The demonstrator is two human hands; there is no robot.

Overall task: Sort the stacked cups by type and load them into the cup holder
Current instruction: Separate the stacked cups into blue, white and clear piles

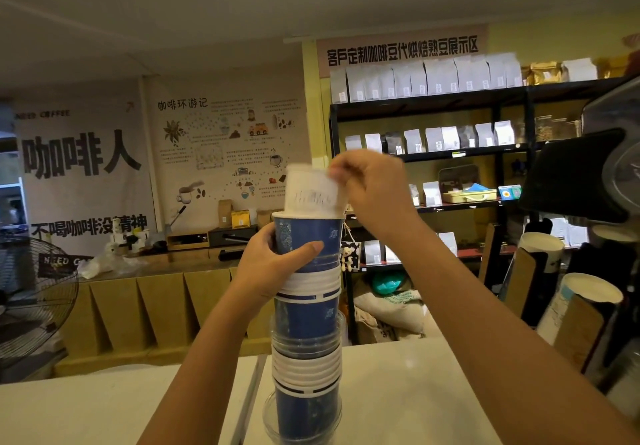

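A tall mixed stack of cups (pixel 306 327) stands on the white counter (pixel 398 392): blue paper cups, white rims and clear plastic cups nested together. My left hand (pixel 273 264) grips the blue cup near the stack's top. My right hand (pixel 367 188) pinches the rim of a white paper cup (pixel 313 193) that sits tilted in the top blue cup, mostly raised out of it. The cup holder (pixel 554 306) stands at the right, with white cup stacks showing in its brown slots.
A dark machine (pixel 588 174) looms at the upper right above the holder. Black shelves with coffee bags (pixel 433 139) stand behind the counter. A floor fan (pixel 31 295) is at the left. A seam splits the counter just left of the stack.
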